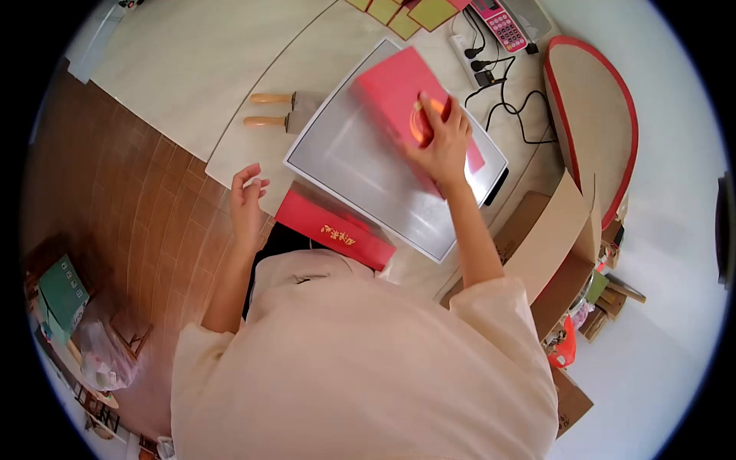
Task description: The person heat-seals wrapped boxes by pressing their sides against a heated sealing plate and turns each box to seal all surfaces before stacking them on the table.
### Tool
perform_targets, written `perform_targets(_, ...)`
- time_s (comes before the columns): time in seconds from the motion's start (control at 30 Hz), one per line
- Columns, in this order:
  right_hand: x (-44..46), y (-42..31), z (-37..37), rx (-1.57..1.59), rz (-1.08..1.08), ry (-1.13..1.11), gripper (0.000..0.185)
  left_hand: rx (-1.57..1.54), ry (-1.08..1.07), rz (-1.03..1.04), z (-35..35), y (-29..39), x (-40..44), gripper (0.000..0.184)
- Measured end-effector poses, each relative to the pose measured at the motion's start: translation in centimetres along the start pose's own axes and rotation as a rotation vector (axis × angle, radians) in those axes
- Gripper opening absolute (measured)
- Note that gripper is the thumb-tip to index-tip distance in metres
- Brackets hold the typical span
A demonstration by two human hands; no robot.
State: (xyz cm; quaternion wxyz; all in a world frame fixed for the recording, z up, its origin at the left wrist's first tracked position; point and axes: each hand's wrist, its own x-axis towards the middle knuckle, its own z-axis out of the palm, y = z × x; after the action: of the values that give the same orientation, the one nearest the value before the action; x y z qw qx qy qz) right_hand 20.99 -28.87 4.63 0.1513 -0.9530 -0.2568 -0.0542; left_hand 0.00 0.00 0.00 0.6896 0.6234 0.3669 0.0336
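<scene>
My right hand (pixel 439 146) grips a red box (pixel 395 84) by its face, near a round gold-orange emblem. The box is tilted and slightly blurred over a flat metal plate (pixel 337 142) with a white rim; whether it touches the plate I cannot tell. To the left, my left hand (pixel 247 201) hangs in the air beside the table edge, empty, its fingers loosely bent and apart. Close to its right, a long red box (pixel 335 228) with gold characters lies along the table's front edge, against my body.
Two wooden-handled scrapers (pixel 271 110) lie left of the plate. Behind are yellow-green boxes (pixel 405 23), a pink calculator (pixel 504 29) and a power strip (pixel 464 57) with black cables (pixel 502 103). An open cardboard carton (pixel 548 238) stands at the right, near a red-edged board (pixel 594 115).
</scene>
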Motion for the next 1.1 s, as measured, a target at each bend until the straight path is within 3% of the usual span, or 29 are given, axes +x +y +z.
perform_targets(0.07,0.9,0.8,-1.0,-0.046,-0.012,0.088,0.080,-0.036,0.019,-0.023,0.3,0.7,-1.9,0.027)
perform_targets(0.1,4.3,0.9,2.0,-0.016,-0.019,0.176,0.080,-0.013,0.026,0.068,-0.2,0.7,2.1,0.027)
perform_targets(0.3,0.8,1.1,0.8,-0.035,0.024,0.117,0.084,-0.016,-0.028,0.015,0.1,1.3,-1.0,0.027)
perform_targets(0.83,-19.6,-5.8,-5.7,0.044,0.275,-0.092,0.098,-0.068,-0.269,0.150,4.8,3.2,-0.2,0.026)
perform_targets(0.9,-21.6,-5.3,-6.7,0.304,0.476,-0.064,0.094,-0.068,-0.317,0.161,5.9,3.7,-0.3,0.026)
perform_targets(0.93,-22.3,-4.6,-6.9,0.654,0.559,0.020,0.088,-0.065,-0.355,0.174,6.8,4.2,-0.5,0.026)
perform_targets(0.97,-23.5,-4.4,-7.8,0.648,0.589,0.042,0.088,-0.060,-0.400,0.180,7.8,4.6,-1.1,0.027)
perform_targets(1.03,-24.2,-5.3,-10.7,1.583,1.080,0.157,0.082,-0.048,-0.536,0.165,10.3,5.7,-2.4,0.030)
perform_targets(1.07,-26.2,-4.0,-9.9,1.796,1.148,0.229,0.078,-0.044,-0.632,0.142,11.6,6.2,-3.5,0.033)
perform_targets(1.1,-25.9,-4.5,-10.0,2.045,1.038,0.405,0.069,-0.031,-0.677,0.149,13.1,6.7,-4.6,0.033)
